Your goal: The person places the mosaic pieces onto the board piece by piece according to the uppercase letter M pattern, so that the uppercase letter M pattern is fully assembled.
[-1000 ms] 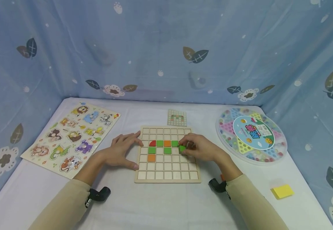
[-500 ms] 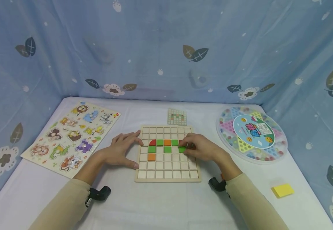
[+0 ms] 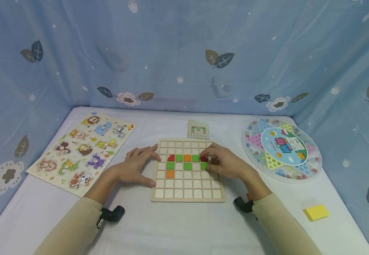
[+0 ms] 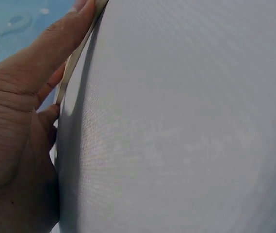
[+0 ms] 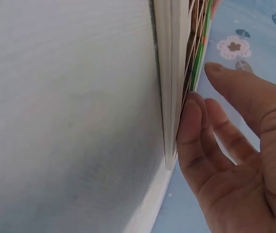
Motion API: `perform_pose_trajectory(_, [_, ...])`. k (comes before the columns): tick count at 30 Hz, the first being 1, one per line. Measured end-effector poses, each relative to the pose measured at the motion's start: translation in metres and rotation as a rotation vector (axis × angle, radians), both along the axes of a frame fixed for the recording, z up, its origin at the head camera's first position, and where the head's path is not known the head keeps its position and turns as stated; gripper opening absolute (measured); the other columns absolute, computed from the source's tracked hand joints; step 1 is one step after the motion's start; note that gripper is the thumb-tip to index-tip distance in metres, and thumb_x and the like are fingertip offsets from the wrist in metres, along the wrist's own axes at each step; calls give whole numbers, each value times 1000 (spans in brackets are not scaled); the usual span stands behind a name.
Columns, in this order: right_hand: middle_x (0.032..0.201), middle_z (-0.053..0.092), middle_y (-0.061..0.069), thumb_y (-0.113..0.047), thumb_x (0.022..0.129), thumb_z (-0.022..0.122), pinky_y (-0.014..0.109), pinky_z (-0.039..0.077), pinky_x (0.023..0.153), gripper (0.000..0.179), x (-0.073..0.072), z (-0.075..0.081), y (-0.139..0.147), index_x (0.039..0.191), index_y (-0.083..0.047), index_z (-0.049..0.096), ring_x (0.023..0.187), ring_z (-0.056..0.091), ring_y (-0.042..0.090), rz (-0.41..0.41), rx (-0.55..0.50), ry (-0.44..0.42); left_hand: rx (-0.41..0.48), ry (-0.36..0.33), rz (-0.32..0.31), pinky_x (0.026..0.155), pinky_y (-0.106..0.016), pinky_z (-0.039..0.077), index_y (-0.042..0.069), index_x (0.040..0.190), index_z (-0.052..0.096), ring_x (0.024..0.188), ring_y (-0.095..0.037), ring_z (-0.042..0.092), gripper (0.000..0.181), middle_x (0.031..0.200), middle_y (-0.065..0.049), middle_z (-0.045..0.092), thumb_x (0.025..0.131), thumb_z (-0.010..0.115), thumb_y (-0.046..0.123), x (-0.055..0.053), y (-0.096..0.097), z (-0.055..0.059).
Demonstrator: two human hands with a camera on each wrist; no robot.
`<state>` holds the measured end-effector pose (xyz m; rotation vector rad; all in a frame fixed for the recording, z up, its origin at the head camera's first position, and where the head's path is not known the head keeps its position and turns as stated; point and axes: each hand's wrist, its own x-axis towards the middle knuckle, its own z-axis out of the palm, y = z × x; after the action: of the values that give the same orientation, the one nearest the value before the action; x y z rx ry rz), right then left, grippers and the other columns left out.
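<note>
A square wooden grid board (image 3: 188,193) lies on the white table in the head view. Red, green and orange tiles sit in its upper cells, among them an orange tile (image 3: 169,174) at the left. My left hand (image 3: 131,169) rests spread at the board's left side, thumb and fingertips touching its edge. Over the right side is my right hand (image 3: 225,162), its fingertips at a green tile (image 3: 204,165) that lies flat in a cell. Beside it, a red rounded tile (image 3: 204,159) is partly covered by the fingers. In the right wrist view the thumb (image 5: 225,77) stands apart from the fingers.
A small pattern card (image 3: 198,129) lies behind the board. At the left is an animal puzzle board (image 3: 81,153); at the right, a round marble game box (image 3: 281,149) and a yellow block (image 3: 316,212). A small orange piece (image 3: 249,196) shows beside the right wrist.
The green tile under my right hand was tilted between the fingers and now lies flat in its cell. My left hand stays put; the head view shifts slightly.
</note>
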<state>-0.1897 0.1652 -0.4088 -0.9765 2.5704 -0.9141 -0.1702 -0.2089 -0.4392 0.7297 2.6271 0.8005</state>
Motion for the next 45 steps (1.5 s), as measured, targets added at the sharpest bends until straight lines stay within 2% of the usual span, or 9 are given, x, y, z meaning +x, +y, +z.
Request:
perform_pose_trajectory(6, [120,65,7,-7,93,74,34,53,79,44,1,1,0,135,-6,60,90,61,16,-30,-3,-20,-9,-4,6,117,-67,7,31,131,52,153,-41,13,78,174,-4,12,68,89,58,-1,1,2])
perform_pose_trajectory(15, [123,65,7,-8,93,76,35,57,86,45,1,0,3,135,-6,60,94,64,15,-35,-18,-69,-9,1,8,118,-65,7,32,130,52,153,-39,13,78,174,-3,11,67,90,58,-2,0,1])
perform_pose_trajectory(25, [109,70,3,-10,95,73,33,57,89,39,2,0,5,132,-7,61,98,67,15,-29,2,-84,-2,6,5,118,-65,6,31,130,52,154,-39,13,79,174,-5,12,67,90,58,-2,0,-1])
perform_pose_trajectory(33, [115,69,4,-10,96,72,39,57,92,37,9,2,12,132,-8,62,103,67,18,-33,2,-76,3,-3,8,118,-66,6,32,130,52,153,-41,12,78,173,-5,12,67,90,57,-2,1,0])
perform_pose_trajectory(39, [118,70,5,-10,97,71,38,58,94,38,18,8,22,134,-7,62,107,67,20,-20,-12,-67,5,4,5,118,-67,7,32,129,52,153,-41,13,78,173,-5,13,67,90,58,-1,0,-1])
perform_pose_trajectory(45, [116,70,3,-10,96,72,39,58,92,33,27,10,39,129,-8,65,105,66,19,-11,-17,-75,2,5,6,118,-66,7,32,130,52,153,-40,13,79,173,-4,13,67,90,59,-2,0,-1])
